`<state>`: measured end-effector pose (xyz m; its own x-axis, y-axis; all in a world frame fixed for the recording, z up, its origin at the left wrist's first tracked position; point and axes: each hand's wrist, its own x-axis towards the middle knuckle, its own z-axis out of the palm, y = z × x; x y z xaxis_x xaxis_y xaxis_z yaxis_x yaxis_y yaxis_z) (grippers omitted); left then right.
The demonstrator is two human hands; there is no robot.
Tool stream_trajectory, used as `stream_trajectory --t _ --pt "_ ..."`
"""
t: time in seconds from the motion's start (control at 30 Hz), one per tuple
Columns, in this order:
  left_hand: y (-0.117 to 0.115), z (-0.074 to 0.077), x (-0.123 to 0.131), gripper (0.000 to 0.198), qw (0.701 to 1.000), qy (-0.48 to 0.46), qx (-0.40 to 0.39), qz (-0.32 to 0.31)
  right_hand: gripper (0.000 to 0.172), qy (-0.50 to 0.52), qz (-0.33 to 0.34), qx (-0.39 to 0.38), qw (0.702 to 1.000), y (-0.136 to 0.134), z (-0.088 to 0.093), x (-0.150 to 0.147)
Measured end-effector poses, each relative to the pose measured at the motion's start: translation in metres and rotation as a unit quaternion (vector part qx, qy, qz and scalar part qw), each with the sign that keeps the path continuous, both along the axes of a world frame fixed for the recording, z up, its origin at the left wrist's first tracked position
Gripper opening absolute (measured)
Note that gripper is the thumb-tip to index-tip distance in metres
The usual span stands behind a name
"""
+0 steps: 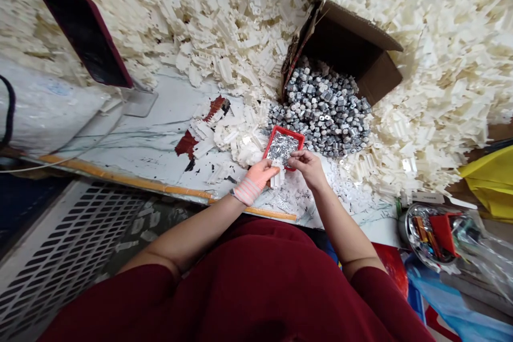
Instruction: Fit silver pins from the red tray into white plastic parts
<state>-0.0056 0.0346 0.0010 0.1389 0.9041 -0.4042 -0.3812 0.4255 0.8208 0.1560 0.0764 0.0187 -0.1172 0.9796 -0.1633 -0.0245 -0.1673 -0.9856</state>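
Note:
My left hand [257, 179], in a pale orange striped glove, is closed on a white plastic piece [277, 177] just below a small red tray [301, 140]. Loose thin metal pins [282, 145] fill that tray. Over its lower right corner my bare right hand [306, 165] has thumb and fingertips pinched together; whatever lies between them is too small to make out. More pins [281, 202] are scattered on the table below my hands. Behind the tray spreads a pile of small grey and white cylindrical parts [328, 112].
A tipped cardboard box [372, 59] backs the grey parts. Heaps of white plastic pieces [224, 26] surround the marble-patterned table [140, 144]. A phone [86, 37] stands on a holder at left. A metal bowl [409, 230] of odds and ends sits at right.

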Motion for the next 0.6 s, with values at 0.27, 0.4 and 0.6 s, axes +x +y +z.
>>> stream_trajectory --t 0.27,0.4,0.6 --pt "-0.009 0.015 0.002 0.027 0.999 0.038 0.012 -0.027 0.016 -0.161 0.022 0.111 0.98 -0.017 0.003 -0.006" --pt "-0.014 0.024 0.001 0.022 0.995 0.086 0.021 -0.04 0.006 -0.273 0.041 0.212 0.938 -0.024 0.003 -0.007" --pt "-0.017 0.024 -0.002 0.018 0.992 0.116 0.025 -0.054 0.015 -0.187 0.056 0.136 0.971 -0.024 0.001 -0.003"
